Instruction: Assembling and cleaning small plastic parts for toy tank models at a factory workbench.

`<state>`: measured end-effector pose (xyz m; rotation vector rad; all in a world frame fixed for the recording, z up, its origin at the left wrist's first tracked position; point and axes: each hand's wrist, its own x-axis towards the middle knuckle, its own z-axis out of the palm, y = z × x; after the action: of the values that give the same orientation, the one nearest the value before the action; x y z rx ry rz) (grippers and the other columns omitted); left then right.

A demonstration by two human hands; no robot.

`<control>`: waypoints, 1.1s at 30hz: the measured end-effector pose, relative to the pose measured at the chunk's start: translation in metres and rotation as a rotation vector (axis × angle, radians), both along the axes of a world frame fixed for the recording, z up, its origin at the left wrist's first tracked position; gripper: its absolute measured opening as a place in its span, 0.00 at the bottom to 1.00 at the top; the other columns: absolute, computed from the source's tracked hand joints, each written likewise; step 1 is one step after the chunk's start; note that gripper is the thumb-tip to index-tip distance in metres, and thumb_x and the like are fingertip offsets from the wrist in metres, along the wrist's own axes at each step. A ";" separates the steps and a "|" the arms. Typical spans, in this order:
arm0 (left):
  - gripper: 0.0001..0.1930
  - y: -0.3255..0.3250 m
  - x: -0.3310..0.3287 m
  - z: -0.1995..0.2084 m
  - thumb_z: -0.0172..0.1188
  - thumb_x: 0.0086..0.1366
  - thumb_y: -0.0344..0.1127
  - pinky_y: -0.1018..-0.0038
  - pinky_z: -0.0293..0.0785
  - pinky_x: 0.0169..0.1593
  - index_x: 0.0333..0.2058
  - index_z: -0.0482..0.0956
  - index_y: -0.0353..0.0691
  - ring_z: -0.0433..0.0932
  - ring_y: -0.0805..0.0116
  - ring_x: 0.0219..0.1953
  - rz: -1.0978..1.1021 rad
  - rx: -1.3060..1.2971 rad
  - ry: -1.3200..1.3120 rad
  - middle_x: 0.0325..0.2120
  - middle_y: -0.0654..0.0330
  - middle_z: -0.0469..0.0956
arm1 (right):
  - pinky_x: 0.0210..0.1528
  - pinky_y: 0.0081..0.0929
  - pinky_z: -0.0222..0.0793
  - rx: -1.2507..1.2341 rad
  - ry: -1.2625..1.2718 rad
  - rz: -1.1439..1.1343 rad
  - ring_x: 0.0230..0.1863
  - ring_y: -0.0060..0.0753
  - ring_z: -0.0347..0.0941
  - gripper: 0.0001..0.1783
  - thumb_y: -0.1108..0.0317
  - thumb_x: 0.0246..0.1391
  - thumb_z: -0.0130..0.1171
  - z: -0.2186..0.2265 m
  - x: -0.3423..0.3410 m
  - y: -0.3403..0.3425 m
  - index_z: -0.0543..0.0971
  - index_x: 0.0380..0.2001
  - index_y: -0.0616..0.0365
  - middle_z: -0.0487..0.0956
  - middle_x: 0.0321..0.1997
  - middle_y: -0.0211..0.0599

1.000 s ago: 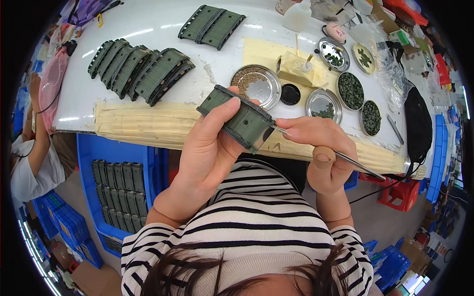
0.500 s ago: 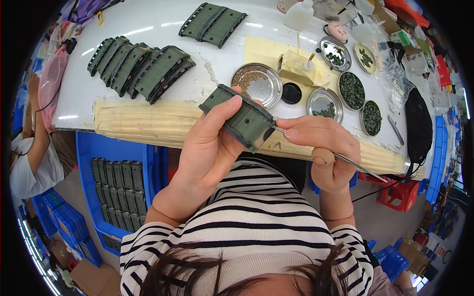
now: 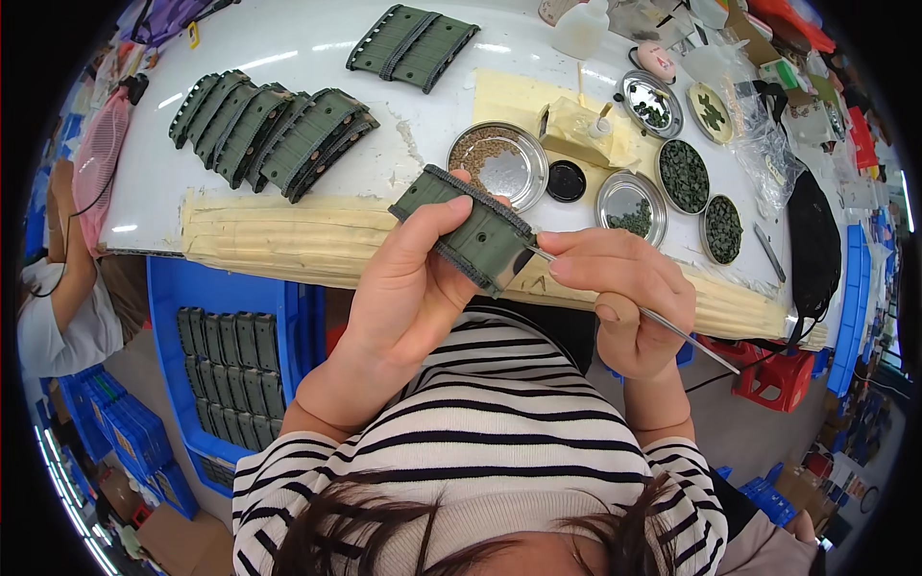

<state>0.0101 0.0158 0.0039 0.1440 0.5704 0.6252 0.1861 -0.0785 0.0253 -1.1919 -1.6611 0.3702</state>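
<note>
Tail end of the slim metal tool (image 3: 691, 342) dips toward the striped shirt (image 3: 499, 413) now, the right hand (image 3: 639, 293) shifting slightly with it, while the green camouflage piece (image 3: 483, 233) barely budges! Taking the steel dish of brown bits (image 3: 512, 173) as our marker, that piece hangs just on its near side, tilted. Left hand (image 3: 408, 269) has it firmly: thumb across the top, fingers closing from behind, no slack showing. Over on the right, thumb and fingers pinch tight around the tool, whose tip seems to meet the piece's right edge; whether it actually presses in, we can't tell. So this looks like a fresh angle at the same spot, I'd judge, rather than a switch to another one. Left of the dish, curved green pieces (image 3: 312, 144) lie fanned out; just right of it sits a black lid (image 3: 567, 180), and farther right, dark green chips (image 3: 684, 177) are heaped.
</note>
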 end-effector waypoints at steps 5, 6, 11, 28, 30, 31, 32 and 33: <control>0.16 -0.001 0.001 -0.002 0.52 0.66 0.30 0.65 0.78 0.51 0.52 0.69 0.38 0.78 0.58 0.46 0.012 -0.011 -0.046 0.43 0.51 0.77 | 0.37 0.28 0.75 0.025 0.002 -0.023 0.37 0.40 0.79 0.13 0.76 0.43 0.62 -0.001 -0.004 -0.003 0.81 0.36 0.62 0.80 0.38 0.46; 0.16 -0.001 0.000 -0.002 0.52 0.66 0.30 0.66 0.78 0.51 0.52 0.69 0.38 0.78 0.58 0.46 0.010 -0.008 -0.048 0.43 0.51 0.77 | 0.37 0.28 0.75 0.033 -0.005 -0.020 0.37 0.40 0.79 0.13 0.76 0.43 0.62 -0.001 -0.005 -0.003 0.81 0.36 0.62 0.80 0.39 0.46; 0.16 0.000 0.000 -0.003 0.52 0.66 0.30 0.66 0.78 0.50 0.52 0.69 0.37 0.78 0.59 0.45 -0.004 0.047 -0.072 0.41 0.51 0.77 | 0.38 0.29 0.76 0.048 0.000 -0.015 0.39 0.41 0.79 0.14 0.72 0.45 0.63 0.001 -0.006 -0.005 0.80 0.38 0.62 0.80 0.40 0.45; 0.17 0.001 0.001 -0.004 0.51 0.66 0.29 0.65 0.79 0.49 0.53 0.68 0.37 0.79 0.57 0.44 -0.003 0.090 -0.146 0.42 0.50 0.78 | 0.40 0.32 0.76 0.106 -0.037 0.008 0.43 0.46 0.79 0.17 0.72 0.45 0.64 0.001 -0.006 -0.006 0.78 0.40 0.64 0.80 0.39 0.46; 0.17 0.002 0.000 -0.006 0.51 0.66 0.30 0.65 0.79 0.49 0.53 0.68 0.37 0.79 0.57 0.45 -0.009 0.067 -0.156 0.42 0.50 0.78 | 0.40 0.32 0.76 0.117 -0.035 0.013 0.43 0.46 0.79 0.16 0.73 0.45 0.63 -0.001 -0.007 -0.005 0.78 0.40 0.65 0.80 0.38 0.46; 0.17 0.002 -0.001 -0.007 0.51 0.66 0.30 0.65 0.79 0.49 0.53 0.68 0.37 0.79 0.57 0.45 -0.019 0.044 -0.167 0.42 0.50 0.78 | 0.40 0.32 0.76 0.124 -0.040 0.011 0.42 0.46 0.79 0.16 0.73 0.45 0.63 -0.002 -0.008 -0.004 0.78 0.40 0.65 0.79 0.37 0.46; 0.17 0.003 -0.002 -0.008 0.51 0.66 0.30 0.65 0.79 0.49 0.53 0.68 0.37 0.79 0.57 0.45 -0.029 0.021 -0.178 0.42 0.50 0.78 | 0.39 0.32 0.76 0.131 -0.046 0.010 0.42 0.47 0.79 0.15 0.74 0.45 0.62 -0.003 -0.008 -0.004 0.78 0.40 0.65 0.79 0.37 0.47; 0.17 0.003 -0.003 -0.008 0.51 0.66 0.30 0.65 0.79 0.49 0.53 0.68 0.37 0.79 0.57 0.45 -0.028 0.014 -0.180 0.42 0.50 0.78 | 0.39 0.32 0.76 0.138 -0.051 0.009 0.42 0.47 0.79 0.15 0.74 0.45 0.62 -0.003 -0.009 -0.003 0.78 0.40 0.66 0.79 0.36 0.47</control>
<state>0.0075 0.0186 -0.0045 0.1077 0.3896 0.6078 0.1775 -0.0818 0.0221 -1.0995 -1.7082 0.2287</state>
